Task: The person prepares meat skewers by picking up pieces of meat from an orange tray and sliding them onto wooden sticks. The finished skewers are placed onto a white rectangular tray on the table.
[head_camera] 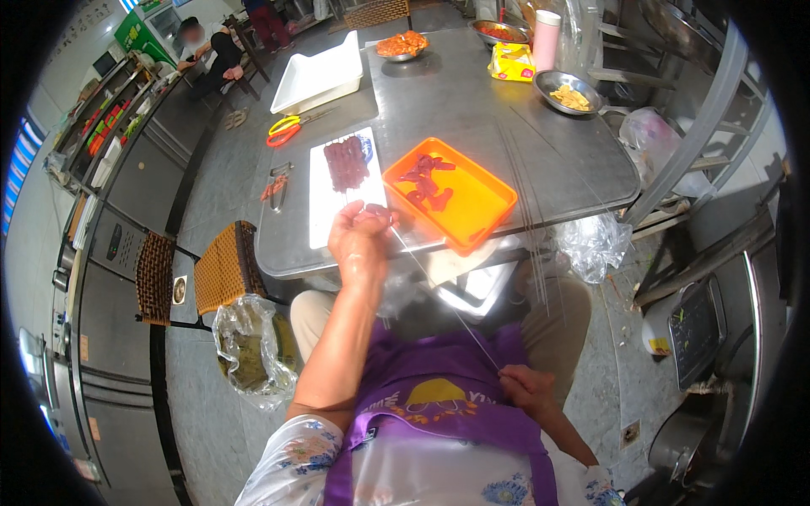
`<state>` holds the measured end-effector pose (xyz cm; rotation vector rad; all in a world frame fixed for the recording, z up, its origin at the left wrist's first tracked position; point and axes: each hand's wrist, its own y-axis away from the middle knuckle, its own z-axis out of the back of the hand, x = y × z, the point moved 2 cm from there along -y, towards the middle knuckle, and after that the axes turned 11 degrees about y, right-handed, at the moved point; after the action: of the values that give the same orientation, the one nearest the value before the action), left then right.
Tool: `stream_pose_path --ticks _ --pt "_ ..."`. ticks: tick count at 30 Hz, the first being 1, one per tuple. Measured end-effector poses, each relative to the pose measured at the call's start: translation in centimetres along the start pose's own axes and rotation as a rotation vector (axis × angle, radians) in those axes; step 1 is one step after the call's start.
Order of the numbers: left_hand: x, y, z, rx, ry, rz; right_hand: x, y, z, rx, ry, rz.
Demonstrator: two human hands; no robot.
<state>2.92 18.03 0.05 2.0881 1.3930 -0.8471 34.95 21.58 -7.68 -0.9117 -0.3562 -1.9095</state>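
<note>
My left hand [364, 237] pinches a piece of dark red meat [378, 212] above the near part of a white cutting board [321, 221]. A long thin metal skewer [452, 310] runs from that meat down to my right hand [526, 389], closed around its other end near my lap. Skewered dark meat [346, 164] lies in a close row on the board. To the right, an orange tray [484, 202] holds several loose pieces of red meat [430, 180] towards its left side.
Bare skewers [522, 190] lie right of the tray, overhanging the table edge [588, 212]. Scissors [283, 131], a peeler-like metal tool [278, 190] and a white bin [323, 76] are on the left. Bowls [567, 93] stand farther back. A person [205, 54] sits beyond.
</note>
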Motion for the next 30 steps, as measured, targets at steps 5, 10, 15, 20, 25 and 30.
stream_pose_path --ticks 5,10,15,20,25,30 --pt "0.0 -0.1 0.1 0.024 -0.051 -0.032 -0.3 0.2 -0.3 -0.012 -0.011 0.012" --pt "0.6 0.1 0.3 0.023 -0.053 0.001 -0.3 0.2 -0.2 0.034 -0.070 -0.109" --pt "0.8 0.3 0.0 0.034 -0.020 0.046 -0.2 0.1 -0.3 0.016 -0.064 -0.163" --pt "0.1 0.7 -0.9 -0.008 -0.078 0.176 -0.1 -0.1 0.1 0.045 -0.179 -0.235" --pt "-0.4 0.7 -1.3 0.033 -0.190 0.286 -0.1 -0.5 0.5 -0.013 -0.184 -0.175" --pt "-0.9 0.7 -1.2 0.097 -0.278 0.393 -0.1 -0.9 0.7 0.013 -0.269 -0.325"
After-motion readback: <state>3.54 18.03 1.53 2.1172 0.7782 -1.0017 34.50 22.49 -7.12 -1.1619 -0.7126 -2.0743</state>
